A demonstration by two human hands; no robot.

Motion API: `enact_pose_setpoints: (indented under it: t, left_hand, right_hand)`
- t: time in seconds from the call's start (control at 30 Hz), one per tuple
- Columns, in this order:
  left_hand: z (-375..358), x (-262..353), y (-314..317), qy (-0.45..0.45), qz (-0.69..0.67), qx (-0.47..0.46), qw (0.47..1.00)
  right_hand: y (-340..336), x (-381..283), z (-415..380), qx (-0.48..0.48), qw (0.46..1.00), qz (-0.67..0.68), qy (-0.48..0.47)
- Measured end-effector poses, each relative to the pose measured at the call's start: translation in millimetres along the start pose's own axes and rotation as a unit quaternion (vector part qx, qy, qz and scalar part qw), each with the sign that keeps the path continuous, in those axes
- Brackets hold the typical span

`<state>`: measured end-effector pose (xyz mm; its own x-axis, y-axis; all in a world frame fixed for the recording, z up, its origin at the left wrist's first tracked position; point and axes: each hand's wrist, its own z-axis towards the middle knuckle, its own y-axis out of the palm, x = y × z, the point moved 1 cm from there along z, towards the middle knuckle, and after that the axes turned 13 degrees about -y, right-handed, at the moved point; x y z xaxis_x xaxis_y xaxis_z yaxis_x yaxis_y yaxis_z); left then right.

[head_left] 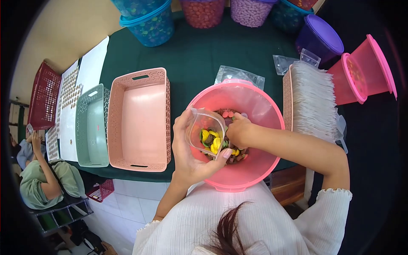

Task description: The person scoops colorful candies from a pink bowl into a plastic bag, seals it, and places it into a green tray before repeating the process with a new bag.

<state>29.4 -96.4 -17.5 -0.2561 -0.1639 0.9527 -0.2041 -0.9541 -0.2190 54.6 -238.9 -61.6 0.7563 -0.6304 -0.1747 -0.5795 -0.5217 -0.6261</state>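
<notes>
My left hand (pixel 187 148) is wrapped round a clear plastic pouch (pixel 196 123), its mouth open and tilted toward me. Inside the pouch lie yellow candy-like pieces (pixel 215 144) with some brown and green ones. It is held over the left side of a big pink plastic tub (pixel 265 110). At the bottom of the tub is a mix of brown, pink, green and yellow pieces (pixel 238 157). My right hand (pixel 240 132) reaches down into the tub beside the pouch, fingers curled at the mix. Its fingertips are hidden, so what they hold cannot be seen.
A pink basket (pixel 138 121) and a green basket (pixel 92 127) stand to the left. On the right, a basket holds many flat clear pouches (pixel 312 102). Lidded candy tubs (pixel 155 27) line the back. Another person (pixel 46 178) sits at far left.
</notes>
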Motion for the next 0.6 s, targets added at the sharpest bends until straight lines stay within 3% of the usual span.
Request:
enact_pose_setpoints:
  t: [0.07,0.27,0.47,0.6]
  left_hand:
    - [-0.4,-0.4,0.0,-0.008,-0.006,-0.003,1.0]
    - [1.1,1.4,-1.4,-0.009,-0.003,-0.008,1.0]
    - [4.8,2.4,-2.6,0.039,-0.041,-0.028,0.998]
    - [5.9,2.6,-3.6,0.053,-0.049,-0.04,0.997]
  right_hand:
    - [-8.1,2.0,-4.0,-0.023,0.999,0.031,-0.01]
    - [-11.7,17.6,-13.0,0.129,0.962,0.234,-0.065]
    - [-17.2,23.2,-35.4,0.065,0.975,0.211,-0.034]
    - [-13.9,28.9,-45.8,0.105,0.971,0.213,-0.037]
